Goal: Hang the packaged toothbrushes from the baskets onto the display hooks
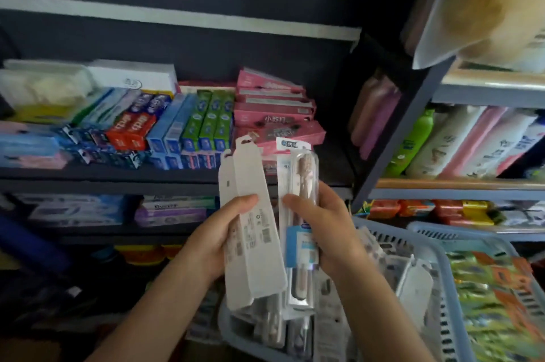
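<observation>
My left hand [219, 233] grips a small stack of white toothbrush packs [250, 208], their printed backs facing me and their hang tabs pointing up. My right hand [323, 226] holds a single clear-fronted toothbrush pack [300, 184] with a beige brush inside and a blue label, held upright beside the stack. Both are raised above a grey-blue plastic basket [451, 288] that holds several more toothbrush packs [413, 285]. No display hooks are in view.
Dark shelves ahead carry rows of toothpaste boxes [165, 125] and pink boxes [274, 108]. A second basket [498, 243] at the right holds colourful packets. Shelves at the right hold bottles [418, 140]. A pale bag [483, 5] hangs at the top right.
</observation>
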{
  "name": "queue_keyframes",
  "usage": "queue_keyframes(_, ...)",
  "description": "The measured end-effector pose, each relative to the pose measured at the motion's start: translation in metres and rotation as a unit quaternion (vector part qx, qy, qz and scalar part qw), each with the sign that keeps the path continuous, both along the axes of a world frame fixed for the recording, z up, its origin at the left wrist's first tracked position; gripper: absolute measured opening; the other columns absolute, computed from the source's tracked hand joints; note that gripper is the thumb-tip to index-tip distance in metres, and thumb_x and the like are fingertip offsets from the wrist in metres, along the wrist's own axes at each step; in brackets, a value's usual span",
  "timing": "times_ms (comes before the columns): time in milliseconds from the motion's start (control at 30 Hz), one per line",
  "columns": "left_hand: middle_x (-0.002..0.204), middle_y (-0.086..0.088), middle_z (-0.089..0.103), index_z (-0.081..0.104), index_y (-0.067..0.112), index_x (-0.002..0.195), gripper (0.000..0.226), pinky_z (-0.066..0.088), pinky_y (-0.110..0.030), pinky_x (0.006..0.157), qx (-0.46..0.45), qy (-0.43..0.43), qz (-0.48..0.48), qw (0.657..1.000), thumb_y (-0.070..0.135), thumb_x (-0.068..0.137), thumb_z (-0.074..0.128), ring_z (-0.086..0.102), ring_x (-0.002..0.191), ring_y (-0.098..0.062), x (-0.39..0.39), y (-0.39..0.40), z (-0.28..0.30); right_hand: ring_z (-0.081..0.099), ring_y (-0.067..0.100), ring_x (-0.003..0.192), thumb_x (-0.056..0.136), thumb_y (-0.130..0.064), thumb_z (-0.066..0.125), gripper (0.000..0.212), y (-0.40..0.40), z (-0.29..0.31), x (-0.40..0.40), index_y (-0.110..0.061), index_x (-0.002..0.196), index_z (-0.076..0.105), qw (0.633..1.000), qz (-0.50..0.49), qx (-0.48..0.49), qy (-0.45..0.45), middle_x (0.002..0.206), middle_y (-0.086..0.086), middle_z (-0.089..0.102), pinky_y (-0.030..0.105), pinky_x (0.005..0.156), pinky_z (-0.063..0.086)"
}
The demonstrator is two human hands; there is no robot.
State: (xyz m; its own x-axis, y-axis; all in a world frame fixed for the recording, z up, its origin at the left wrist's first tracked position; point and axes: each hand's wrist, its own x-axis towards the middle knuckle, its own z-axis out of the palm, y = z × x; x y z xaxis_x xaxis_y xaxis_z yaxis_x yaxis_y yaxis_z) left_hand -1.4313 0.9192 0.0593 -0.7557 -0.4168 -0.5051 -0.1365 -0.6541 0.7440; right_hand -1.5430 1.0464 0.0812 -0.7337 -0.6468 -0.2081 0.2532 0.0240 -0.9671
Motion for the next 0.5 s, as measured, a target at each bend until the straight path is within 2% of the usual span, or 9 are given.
queue_keyframes(133,0.079,-0.011,0.073,0.071,0.012,0.101,0.041,0.05,-0.04,0.071,0.016,0.021,0.039,0.999,0.031,0.066,0.069,0.072,0.068,-0.024,0.042,-0.074,0.008,0.073,0.025,0.068,0.092,-0.002,0.067,0.012,-0.081,0.015,0.032,-0.008,0.102,0.068,0.999,-0.036,0.017,0.008,0.084,0.01,0.077,0.035,0.058,0.058)
queue_keyframes(200,0.082,-0.013,0.075,0.071,0.01,0.105,0.042,0.05,-0.041,0.072,0.018,0.023,0.037,0.999,0.028,0.066,0.071,0.074,0.068,-0.025,0.063,-0.111,0.014,0.075,0.028,0.074,0.09,-0.002,0.069,0.015,-0.126,0.02,0.048,-0.008,0.104,0.069,0.998,-0.033,0.038,0.031,0.088,0.011,0.078,0.04,0.064,0.062)
queue_keyframes(300,0.099,-0.016,0.077,0.071,0.012,0.113,0.05,0.055,-0.04,0.07,0.009,0.03,0.04,0.999,0.015,0.064,0.081,0.076,0.078,-0.029,0.09,-0.165,0.018,0.076,0.027,0.085,0.086,-0.007,0.073,0.018,-0.193,0.024,0.073,-0.012,0.103,0.07,0.991,-0.018,0.072,0.11,0.093,0.006,0.078,0.048,0.08,0.062)
queue_keyframes(400,0.108,-0.018,0.075,0.07,0.013,0.117,0.052,0.056,-0.042,0.073,-0.007,0.044,0.068,0.997,0.015,0.065,0.076,0.075,0.087,-0.032,0.115,-0.212,0.023,0.074,0.017,0.087,0.084,-0.013,0.076,0.021,-0.246,0.029,0.096,-0.017,0.105,0.07,0.982,0.007,0.085,0.166,0.094,-0.002,0.077,0.039,0.08,0.061)
queue_keyframes(433,0.109,-0.019,0.075,0.069,0.013,0.119,0.055,0.055,-0.043,0.075,-0.01,0.045,0.079,0.996,0.01,0.065,0.08,0.074,0.089,-0.033,0.122,-0.226,0.026,0.074,0.016,0.086,0.085,-0.014,0.076,0.021,-0.261,0.031,0.103,-0.017,0.105,0.071,0.983,0.017,0.078,0.165,0.094,-0.002,0.077,0.037,0.078,0.061)
queue_keyframes(500,0.111,-0.02,0.074,0.068,0.013,0.121,0.056,0.054,-0.045,0.08,-0.009,0.046,0.101,0.994,0.016,0.066,0.077,0.072,0.096,-0.036,0.137,-0.249,0.032,0.075,0.018,0.086,0.087,-0.013,0.076,0.019,-0.284,0.036,0.115,-0.016,0.105,0.072,0.988,0.041,0.05,0.138,0.094,0.0,0.078,0.035,0.073,0.061)
